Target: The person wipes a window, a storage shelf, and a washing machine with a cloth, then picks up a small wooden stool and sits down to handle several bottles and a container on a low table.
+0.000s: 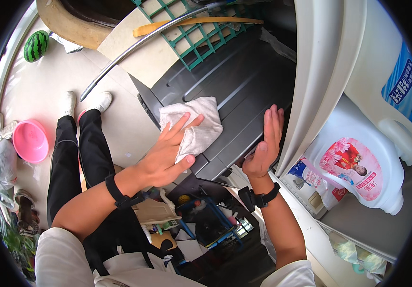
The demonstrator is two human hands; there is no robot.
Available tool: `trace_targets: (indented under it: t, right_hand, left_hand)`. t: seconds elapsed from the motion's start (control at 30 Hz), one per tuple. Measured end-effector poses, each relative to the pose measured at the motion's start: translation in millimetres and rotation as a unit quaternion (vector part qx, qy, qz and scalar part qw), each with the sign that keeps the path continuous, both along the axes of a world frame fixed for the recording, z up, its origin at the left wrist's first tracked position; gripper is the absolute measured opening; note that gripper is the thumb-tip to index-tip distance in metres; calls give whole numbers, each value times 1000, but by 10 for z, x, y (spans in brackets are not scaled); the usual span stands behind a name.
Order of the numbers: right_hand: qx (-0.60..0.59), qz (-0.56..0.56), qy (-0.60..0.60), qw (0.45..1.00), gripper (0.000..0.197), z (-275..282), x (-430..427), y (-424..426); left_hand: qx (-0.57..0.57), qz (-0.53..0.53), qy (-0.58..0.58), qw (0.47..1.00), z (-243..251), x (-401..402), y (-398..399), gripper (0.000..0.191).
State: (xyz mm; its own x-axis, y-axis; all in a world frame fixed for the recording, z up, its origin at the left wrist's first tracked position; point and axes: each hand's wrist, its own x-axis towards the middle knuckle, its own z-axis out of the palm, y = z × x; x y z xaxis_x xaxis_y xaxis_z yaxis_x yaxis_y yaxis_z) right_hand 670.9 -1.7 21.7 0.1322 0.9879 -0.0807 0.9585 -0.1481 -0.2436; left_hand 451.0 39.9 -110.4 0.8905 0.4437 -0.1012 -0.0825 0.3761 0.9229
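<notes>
A whitish cloth (pixel 200 123) lies partly folded on the dark grey panel (pixel 234 132), which has long ridges. My left hand (pixel 166 154) presses on the cloth with its fingers spread, and a fold of the cloth comes up over some of the fingers. At the panel's right edge stands my right hand (pixel 265 143), its fingers straight and side by side and its thumb up, holding nothing that I can see. Part of its palm side is hidden.
A green plastic grid (pixel 191 39), a yellow strip (pixel 148 28) and a curved metal tube (pixel 119 57) lie beyond the panel. Large detergent bottles (pixel 356 158) stand on the right. On the floor are a pink basin (pixel 30 140) and a watermelon-patterned ball or melon (pixel 36 46).
</notes>
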Motion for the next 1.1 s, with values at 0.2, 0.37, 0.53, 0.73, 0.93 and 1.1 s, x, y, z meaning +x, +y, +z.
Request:
trace_targets:
  t: [0.2,0.37,0.53,0.73,0.93,1.1]
  right_hand:
    - [-30,-4,-13,999,66,-6,-54,-2]
    - [-47,-7,-35,998,67,21,-9,-40]
    - [-50,-4,-34,998,69,-14,-22,-10]
    - [-15,-7,-32,999,64,-1,4,-12]
    - [-40,-7,-6,999,72,-67,-10,-8]
    - [-26,-18,5,999,74,-20,26,-73]
  left_hand:
    - [59,-53,53,995,-375,986,587,75]
    - [45,-71,87,993,-360,1577,949,84]
    - [-8,-24,144,989,-599,2103,1235,96]
    - [-26,-34,184,982,-630,2350,1397,81]
    - [59,-66,133,987,-603,1522,880,83]
    - [112,-136,-63,982,-321,386,423,64]
